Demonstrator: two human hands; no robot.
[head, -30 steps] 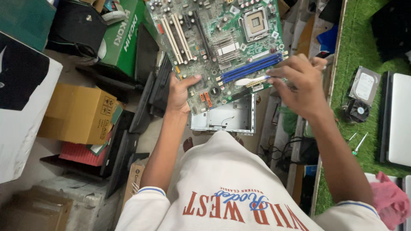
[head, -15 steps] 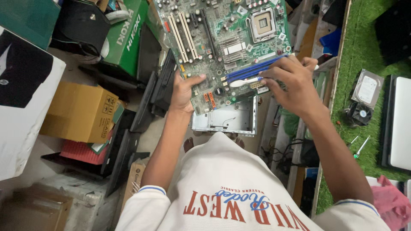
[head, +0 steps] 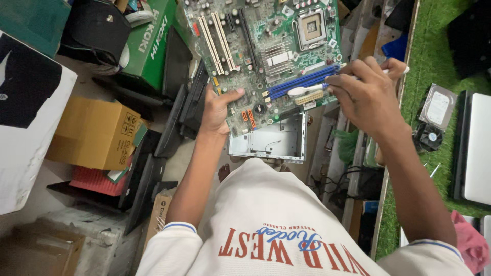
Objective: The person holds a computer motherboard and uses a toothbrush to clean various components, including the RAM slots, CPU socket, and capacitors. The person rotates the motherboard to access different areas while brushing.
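I hold a green computer motherboard point(head: 266, 51) up in front of me, with white slots, blue memory slots and a square processor socket. My left hand point(head: 217, 110) grips its lower left edge, thumb lying on the board's face. My right hand point(head: 365, 94) is closed on the right edge beside the blue slots, and a thin white-tipped tool point(head: 307, 89) pokes out of its fingers across the board. Below the board sits an open metal computer case point(head: 268, 140).
A brown cardboard box point(head: 94, 133) and a green box point(head: 151, 43) stand at the left among black panels. On the green turf mat point(head: 434, 61) at the right lie a hard drive point(head: 438, 107), a small fan point(head: 428, 137) and a laptop point(head: 478, 148).
The motherboard has tilted and shifted slightly up and left in my hands. My right hand has slid along the right edge toward the blue slots. The left hand keeps its grip.
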